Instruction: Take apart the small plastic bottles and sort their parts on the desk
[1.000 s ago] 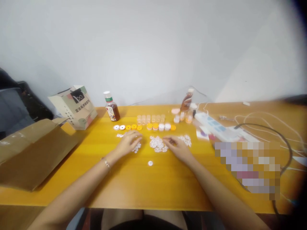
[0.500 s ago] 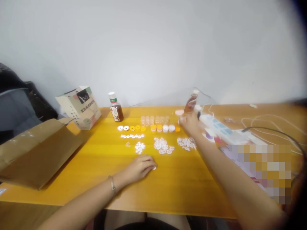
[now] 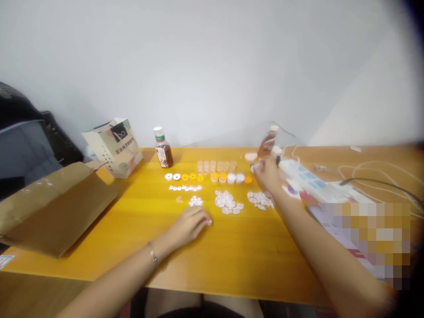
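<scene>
My left hand (image 3: 191, 223) lies low on the yellow table (image 3: 238, 251), fingers together, with the fingertips on a single small white ring (image 3: 209, 222). My right hand (image 3: 266, 173) is stretched to the far right of a row of white and orange caps (image 3: 212, 177), next to a small pale container (image 3: 253, 167) and a tilted brown bottle (image 3: 268, 141); its grasp is blurred. Three heaps of small white rings (image 3: 227, 202) lie between the hands, and a row of clear vials (image 3: 217, 166) stands behind the caps.
A tea bottle (image 3: 163, 153) and a printed paper bag (image 3: 114, 145) stand at the back left. A brown paper bag (image 3: 49, 207) lies at the left edge. A white power strip (image 3: 308, 179) and cables (image 3: 380, 176) are on the right.
My left hand came back from the ring heaps to the single ring nearer me. My right hand left the middle heap and reached to the far right by the bottle.
</scene>
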{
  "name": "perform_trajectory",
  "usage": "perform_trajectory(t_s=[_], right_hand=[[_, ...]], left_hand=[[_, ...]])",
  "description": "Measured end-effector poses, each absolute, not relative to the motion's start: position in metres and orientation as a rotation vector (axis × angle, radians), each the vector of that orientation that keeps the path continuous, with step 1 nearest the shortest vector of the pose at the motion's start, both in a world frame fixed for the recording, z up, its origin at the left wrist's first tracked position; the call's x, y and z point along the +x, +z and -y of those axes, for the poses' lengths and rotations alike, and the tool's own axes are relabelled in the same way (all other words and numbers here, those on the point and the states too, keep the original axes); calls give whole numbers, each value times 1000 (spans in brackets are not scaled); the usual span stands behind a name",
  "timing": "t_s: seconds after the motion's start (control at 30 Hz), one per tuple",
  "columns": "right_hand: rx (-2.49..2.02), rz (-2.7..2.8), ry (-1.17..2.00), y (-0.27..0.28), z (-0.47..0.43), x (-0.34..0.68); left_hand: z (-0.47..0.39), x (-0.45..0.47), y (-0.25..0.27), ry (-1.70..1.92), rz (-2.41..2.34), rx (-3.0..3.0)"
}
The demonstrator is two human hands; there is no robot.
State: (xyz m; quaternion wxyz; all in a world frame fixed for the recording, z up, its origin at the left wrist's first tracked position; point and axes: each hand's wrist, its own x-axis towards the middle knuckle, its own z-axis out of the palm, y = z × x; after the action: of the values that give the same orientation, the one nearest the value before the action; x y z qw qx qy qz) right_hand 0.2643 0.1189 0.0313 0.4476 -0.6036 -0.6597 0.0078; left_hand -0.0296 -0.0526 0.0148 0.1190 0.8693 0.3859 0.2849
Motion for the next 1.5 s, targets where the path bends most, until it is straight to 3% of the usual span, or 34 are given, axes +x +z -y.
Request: perform_trajectory(t_s=[0.2,0.37,0.83,0.97,1.03,1.2,1.5], right_hand=[[-1269,1824,241,44,-42,235],[-1060,2097,542,25,26,196],[-873,2183,675,5,54,171],[-906,2144,724,2,52,170],[-920,2124,754,1,50,169],[-923,2125,775,1,43,169],[-1009,2078,933,-8,41,169]], left_hand=[[7,-103,27,1034,-1735,2313],[-25,-151,22,781,-2124,2101],[-38,-155,8,937,-2047,1984],[-15,-138,25,1198,-2075,2030],[6,-117,33,1293,-1847,2184],[52,-53,32,701,-1058,2512],[49,-14,-4,766,-1216,2262]])
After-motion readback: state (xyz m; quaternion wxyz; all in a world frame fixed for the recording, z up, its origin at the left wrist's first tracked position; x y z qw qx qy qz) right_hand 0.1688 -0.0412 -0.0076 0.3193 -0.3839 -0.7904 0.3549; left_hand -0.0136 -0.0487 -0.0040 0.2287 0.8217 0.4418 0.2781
